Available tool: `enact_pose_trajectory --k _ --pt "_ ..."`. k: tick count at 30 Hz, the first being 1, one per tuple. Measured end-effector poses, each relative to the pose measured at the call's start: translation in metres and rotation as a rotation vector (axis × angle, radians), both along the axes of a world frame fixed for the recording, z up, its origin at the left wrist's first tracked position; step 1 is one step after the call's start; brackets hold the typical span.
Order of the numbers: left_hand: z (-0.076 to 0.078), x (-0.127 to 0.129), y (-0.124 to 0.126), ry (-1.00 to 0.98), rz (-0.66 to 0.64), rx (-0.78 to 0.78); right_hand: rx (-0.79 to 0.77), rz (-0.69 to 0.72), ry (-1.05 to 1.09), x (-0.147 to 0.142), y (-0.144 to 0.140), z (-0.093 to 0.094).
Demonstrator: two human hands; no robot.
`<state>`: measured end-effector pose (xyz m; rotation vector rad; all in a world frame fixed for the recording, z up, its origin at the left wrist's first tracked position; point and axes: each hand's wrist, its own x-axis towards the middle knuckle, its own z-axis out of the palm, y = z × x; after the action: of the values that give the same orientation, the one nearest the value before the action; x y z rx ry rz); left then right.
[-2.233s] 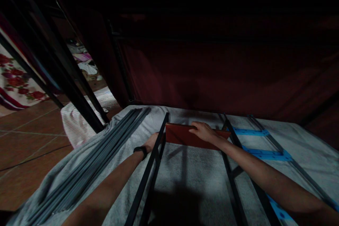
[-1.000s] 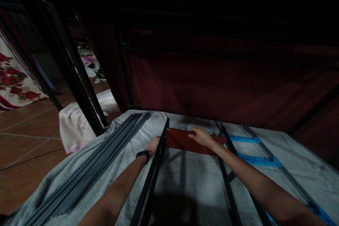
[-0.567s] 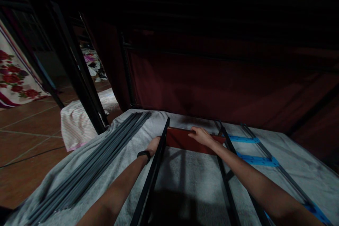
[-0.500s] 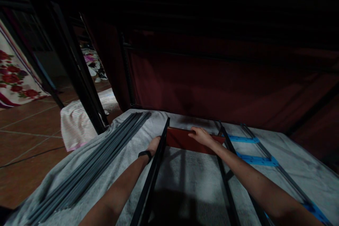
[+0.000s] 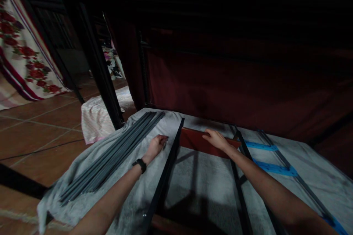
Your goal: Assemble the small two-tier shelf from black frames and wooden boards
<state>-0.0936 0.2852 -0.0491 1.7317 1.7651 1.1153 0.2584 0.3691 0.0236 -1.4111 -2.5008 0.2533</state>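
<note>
My right hand [image 5: 216,139] is closed over the top edge of a reddish-brown board [image 5: 194,142]. The board spans between two dark metal bars of a frame [image 5: 171,158] lying on a grey blanket [image 5: 198,180]. Just left of the frame, my left hand [image 5: 156,147] hovers apart from it with its fingers drawn together; whatever they pinch is too small and dark to make out. A black band [image 5: 140,165] circles that wrist. Beside it lies a bundle of grey metal rods [image 5: 116,154].
Blue slotted pieces [image 5: 275,168] joined to grey bars lie on the blanket at right. A dark post [image 5: 102,66] rises at left, with a maroon cloth [image 5: 220,84] behind. Tiled floor [image 5: 35,136] and a striped cloth [image 5: 96,117] show at left.
My left hand has come away from the frame's left bar and its fingers have drawn together. The right hand stays on the board. The view has turned slightly left.
</note>
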Motion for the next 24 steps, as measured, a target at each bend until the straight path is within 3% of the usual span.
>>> enact_pose_trajectory --k 5,8,13,18,21,24 --pt "-0.007 -0.067 -0.059 -0.134 0.274 -0.086 0.064 0.065 0.017 0.002 0.001 -0.007" --pt "-0.016 -0.085 -0.090 -0.062 0.286 -0.140 0.105 0.109 -0.004 0.003 0.003 -0.010" --pt "-0.029 -0.078 -0.121 0.119 0.159 -0.272 0.167 0.164 -0.062 0.005 0.001 -0.015" --pt "-0.033 -0.063 -0.136 0.245 0.177 -0.341 0.189 0.172 -0.085 0.007 0.000 -0.018" --pt "-0.032 -0.060 -0.137 0.237 0.187 -0.344 0.195 0.174 -0.073 0.007 0.002 -0.020" --pt "-0.029 -0.066 -0.133 0.104 0.222 -0.338 0.196 0.175 -0.056 0.007 0.003 -0.021"
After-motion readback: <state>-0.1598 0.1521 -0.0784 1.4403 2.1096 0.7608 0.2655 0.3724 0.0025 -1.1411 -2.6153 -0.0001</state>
